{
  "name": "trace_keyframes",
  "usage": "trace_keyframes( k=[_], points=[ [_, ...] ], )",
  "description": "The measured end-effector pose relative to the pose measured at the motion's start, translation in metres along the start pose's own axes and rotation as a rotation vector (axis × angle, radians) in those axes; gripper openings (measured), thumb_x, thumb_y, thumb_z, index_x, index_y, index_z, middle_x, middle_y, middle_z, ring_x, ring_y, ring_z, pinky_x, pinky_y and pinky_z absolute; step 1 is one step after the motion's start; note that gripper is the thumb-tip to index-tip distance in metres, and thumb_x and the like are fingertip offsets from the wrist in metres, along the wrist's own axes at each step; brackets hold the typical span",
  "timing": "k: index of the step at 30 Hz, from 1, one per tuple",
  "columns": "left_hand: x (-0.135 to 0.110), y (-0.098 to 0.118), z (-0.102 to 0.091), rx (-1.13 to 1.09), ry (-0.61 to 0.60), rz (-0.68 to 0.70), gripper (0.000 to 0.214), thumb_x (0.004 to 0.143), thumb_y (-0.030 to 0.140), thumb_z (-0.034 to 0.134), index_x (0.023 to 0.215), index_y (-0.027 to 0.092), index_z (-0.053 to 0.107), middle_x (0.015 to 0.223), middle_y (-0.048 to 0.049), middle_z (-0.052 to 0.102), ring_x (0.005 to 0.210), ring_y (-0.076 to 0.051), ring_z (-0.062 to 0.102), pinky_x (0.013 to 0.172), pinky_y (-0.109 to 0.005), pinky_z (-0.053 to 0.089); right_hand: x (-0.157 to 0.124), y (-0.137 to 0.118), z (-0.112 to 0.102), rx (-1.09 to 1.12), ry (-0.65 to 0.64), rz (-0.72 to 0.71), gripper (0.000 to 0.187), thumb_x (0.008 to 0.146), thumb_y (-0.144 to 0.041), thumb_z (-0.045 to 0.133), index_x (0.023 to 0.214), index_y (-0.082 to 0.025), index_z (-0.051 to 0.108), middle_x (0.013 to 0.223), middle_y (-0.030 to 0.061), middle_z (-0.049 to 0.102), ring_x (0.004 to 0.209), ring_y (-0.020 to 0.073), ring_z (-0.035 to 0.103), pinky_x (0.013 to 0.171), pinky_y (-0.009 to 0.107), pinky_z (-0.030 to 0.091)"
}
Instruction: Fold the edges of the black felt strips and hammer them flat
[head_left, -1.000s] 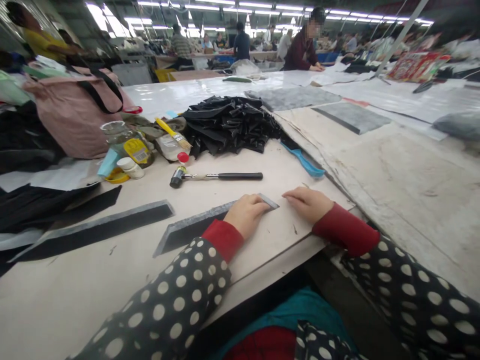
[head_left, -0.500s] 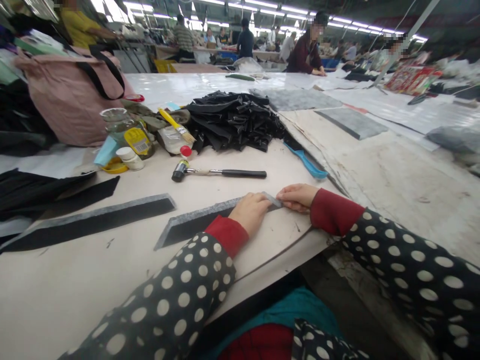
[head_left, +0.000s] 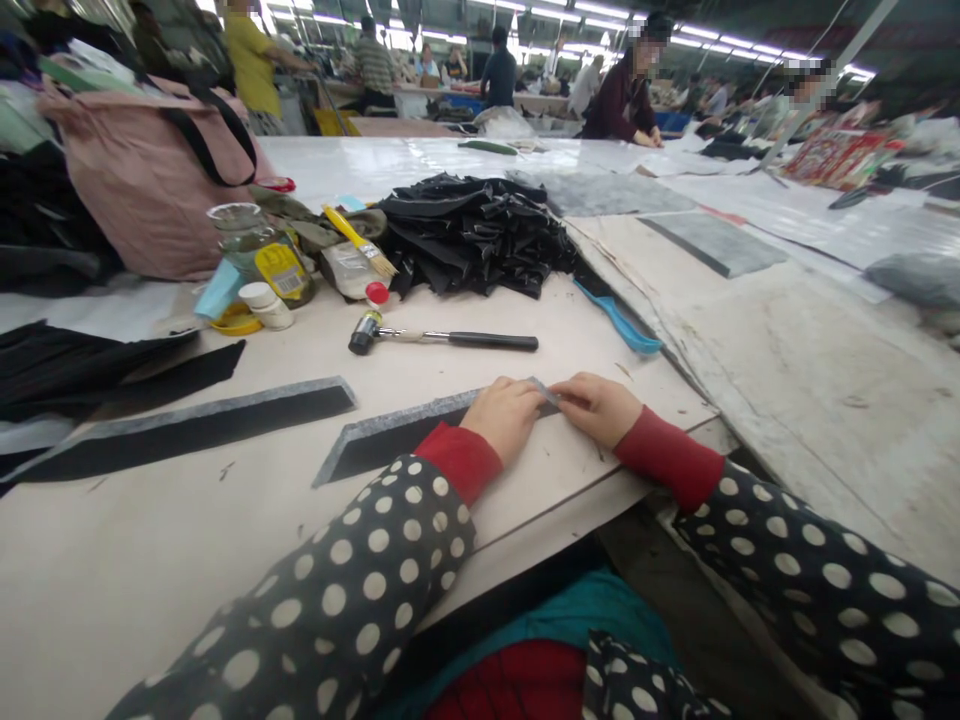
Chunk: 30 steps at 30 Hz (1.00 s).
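Observation:
A black strip with folded-looking grey edges (head_left: 405, 432) lies flat on the pale work board (head_left: 187, 560). My left hand (head_left: 506, 418) rests on its right part, fingers together and bent over the strip near its end. From the other side my right hand (head_left: 598, 405) pinches the grey end edge between thumb and fingers, its fingertips almost meeting those of the left. The hands hide part of the strip's right end. To the left lies a similar black strip with a grey border (head_left: 195, 428).
Beyond my hands lie a hammer (head_left: 450, 340) and a blue-handled tool (head_left: 619, 318). Behind are a heap of black pieces (head_left: 480, 235), a yellow brush (head_left: 352, 232), a glass jar (head_left: 244, 245) and a pink bag (head_left: 150, 190). A co-worker (head_left: 626, 90) stands across the table.
My right hand has come slightly left and turned palm-down, closer to the left hand at the strip's end. The left hand stays on the strip. The view has shifted slightly.

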<state>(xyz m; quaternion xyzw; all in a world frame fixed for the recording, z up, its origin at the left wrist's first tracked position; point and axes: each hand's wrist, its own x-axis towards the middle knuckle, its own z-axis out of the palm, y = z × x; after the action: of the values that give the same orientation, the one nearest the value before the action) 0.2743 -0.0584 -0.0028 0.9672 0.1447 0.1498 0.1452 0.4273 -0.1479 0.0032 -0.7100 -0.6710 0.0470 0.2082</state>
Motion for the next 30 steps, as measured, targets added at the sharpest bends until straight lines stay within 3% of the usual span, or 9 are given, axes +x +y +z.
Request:
trace_keyframes(
  k=[5, 11, 14, 17, 21, 30],
  points=[
    [0.001, -0.002, -0.001, -0.007, 0.015, 0.025, 0.017, 0.081, 0.017, 0.043, 0.091, 0.016, 0.056, 0.098, -0.0036, 0.059, 0.092, -0.016, 0.048, 0.087, -0.03, 0.038, -0.003, 0.0, 0.006, -0.08, 0.049, -0.127, 0.028, 0.074, -0.013, 0.042, 0.093, -0.013, 0.063, 0.078, 0.007, 0.058, 0.071, 0.0146, 0.052, 0.067, 0.025, 0.042],
    [0.0, -0.002, -0.005, 0.049, -0.02, -0.002, 0.011, 0.081, 0.019, 0.043, 0.085, 0.016, 0.053, 0.09, -0.003, 0.058, 0.084, -0.016, 0.05, 0.08, -0.029, 0.041, -0.003, -0.009, 0.003, -0.291, -0.081, -0.17, 0.031, 0.075, -0.01, 0.039, 0.098, -0.01, 0.06, 0.083, 0.0097, 0.056, 0.076, 0.0175, 0.049, 0.072, 0.028, 0.041],
    [-0.001, 0.002, -0.006, 0.132, -0.052, 0.015, 0.016, 0.084, 0.018, 0.038, 0.094, 0.016, 0.051, 0.097, -0.0049, 0.056, 0.088, -0.017, 0.05, 0.08, -0.03, 0.041, -0.002, -0.015, 0.002, -0.402, -0.15, -0.169, 0.028, 0.078, -0.009, 0.037, 0.093, -0.009, 0.06, 0.082, 0.0105, 0.055, 0.075, 0.0187, 0.047, 0.072, 0.03, 0.039],
    [-0.002, 0.008, -0.006, 0.245, -0.067, 0.083, 0.03, 0.086, 0.015, 0.032, 0.114, 0.015, 0.041, 0.118, -0.008, 0.047, 0.095, -0.019, 0.047, 0.079, -0.033, 0.041, -0.004, -0.017, 0.004, -0.439, -0.177, -0.18, 0.025, 0.079, -0.009, 0.037, 0.09, -0.008, 0.06, 0.084, 0.0115, 0.055, 0.077, 0.0195, 0.045, 0.074, 0.03, 0.038],
    [-0.003, 0.013, -0.003, 0.36, -0.102, 0.1, 0.037, 0.086, 0.014, 0.028, 0.122, 0.013, 0.036, 0.13, -0.0075, 0.037, 0.1, -0.022, 0.044, 0.074, -0.035, 0.042, -0.008, -0.015, 0.01, -0.469, -0.124, -0.191, 0.027, 0.08, -0.007, 0.037, 0.094, -0.007, 0.059, 0.085, 0.0116, 0.054, 0.076, 0.0193, 0.045, 0.075, 0.03, 0.038],
    [0.002, 0.016, -0.001, 0.361, -0.115, 0.079, 0.026, 0.085, 0.013, 0.032, 0.105, 0.009, 0.048, 0.109, -0.0108, 0.05, 0.092, -0.021, 0.044, 0.075, -0.032, 0.042, -0.011, -0.017, 0.014, -0.484, -0.036, -0.176, 0.024, 0.079, -0.008, 0.038, 0.088, -0.009, 0.061, 0.079, 0.0105, 0.055, 0.072, 0.0197, 0.044, 0.071, 0.03, 0.038]
  ],
)
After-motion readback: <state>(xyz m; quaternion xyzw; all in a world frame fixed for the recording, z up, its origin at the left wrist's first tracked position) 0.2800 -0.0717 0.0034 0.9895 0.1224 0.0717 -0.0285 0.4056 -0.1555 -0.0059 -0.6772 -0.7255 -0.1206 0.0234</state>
